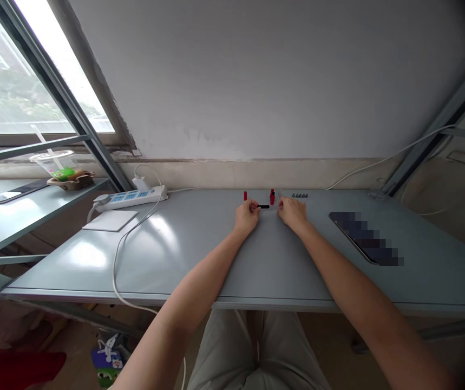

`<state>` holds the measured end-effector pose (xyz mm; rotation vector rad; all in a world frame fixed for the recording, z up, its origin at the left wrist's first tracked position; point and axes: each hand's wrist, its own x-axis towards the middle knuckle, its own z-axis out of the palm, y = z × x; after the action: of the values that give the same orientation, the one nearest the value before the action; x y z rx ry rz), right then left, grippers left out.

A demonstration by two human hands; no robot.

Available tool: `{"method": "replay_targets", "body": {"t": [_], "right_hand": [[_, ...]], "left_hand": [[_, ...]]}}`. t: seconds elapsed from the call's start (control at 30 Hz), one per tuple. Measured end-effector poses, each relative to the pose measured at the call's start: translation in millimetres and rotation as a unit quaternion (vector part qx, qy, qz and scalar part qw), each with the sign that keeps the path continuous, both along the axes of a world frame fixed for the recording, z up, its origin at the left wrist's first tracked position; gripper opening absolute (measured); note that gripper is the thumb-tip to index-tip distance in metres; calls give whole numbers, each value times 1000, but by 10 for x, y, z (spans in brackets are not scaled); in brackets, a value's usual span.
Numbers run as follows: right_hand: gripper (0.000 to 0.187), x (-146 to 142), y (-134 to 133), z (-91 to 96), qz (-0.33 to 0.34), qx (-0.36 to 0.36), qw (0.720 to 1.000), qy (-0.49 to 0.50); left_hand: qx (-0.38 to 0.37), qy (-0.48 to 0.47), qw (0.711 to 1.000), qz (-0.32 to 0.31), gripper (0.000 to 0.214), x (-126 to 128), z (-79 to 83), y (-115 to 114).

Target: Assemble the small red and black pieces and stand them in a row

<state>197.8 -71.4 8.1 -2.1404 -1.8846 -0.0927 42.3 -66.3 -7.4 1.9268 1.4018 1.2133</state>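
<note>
Both my hands rest on the far part of a grey table (216, 254). My left hand (247, 213) is closed, its fingertips pinching the end of a small black stick-like part (263, 206) that lies between the hands. My right hand (292, 210) is curled just right of it, fingers bent down on the table; what it holds is hidden. A small red upright piece (245, 195) stands behind the left hand. Another red and black piece (272, 196) stands between the hands. A row of several small dark parts (299, 195) lies behind the right hand.
A white power strip (132, 198) with a charger and white cable lies at the left, next to a white pad (110, 220). A dark flat device (365, 238) lies at the right. A plastic cup (56, 164) stands on the neighbouring table by the window.
</note>
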Motion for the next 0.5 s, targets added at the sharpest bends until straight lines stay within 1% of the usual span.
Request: {"method": "replay_targets", "body": {"t": [0.3, 0.5], "right_hand": [[16, -23, -40, 42, 14, 11, 1000, -16], [17, -55, -37, 33, 29, 23, 999, -26]], "left_hand": [[-6, -4, 1000, 5, 7, 2, -11, 13], [-9, -3, 1000, 3, 8, 6, -13, 11]]}}
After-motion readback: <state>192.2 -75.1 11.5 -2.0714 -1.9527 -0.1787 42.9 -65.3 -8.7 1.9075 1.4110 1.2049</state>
